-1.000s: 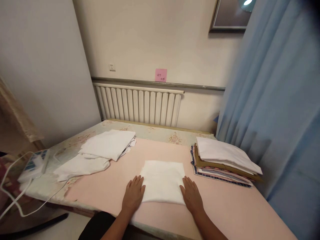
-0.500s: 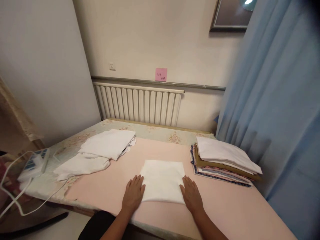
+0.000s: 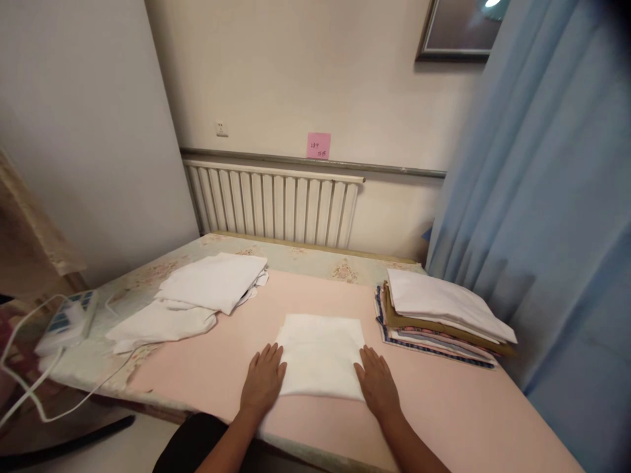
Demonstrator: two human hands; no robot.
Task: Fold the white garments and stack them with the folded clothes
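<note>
A white cloth [image 3: 321, 355], folded into a flat rectangle, lies in front of me on the pink table cover [image 3: 315, 420]. My left hand [image 3: 264, 378] rests flat along its left edge, fingers stretched forward. Along the right edge lies my right hand [image 3: 378, 381], also flat, its thumb touching the cloth. Neither hand grips anything. To the right stands a stack of folded cloths [image 3: 444, 315], white on top with brown, patterned and dark checked layers below. On the left, white garments [image 3: 211, 282] lie in a loose pile.
A power strip [image 3: 69, 325] with white cables sits at the table's left edge. A floral cloth [image 3: 345, 268] shows beneath the pink cover. Behind the table are a radiator [image 3: 276, 203] and the wall; a blue curtain [image 3: 542, 197] hangs close on the right.
</note>
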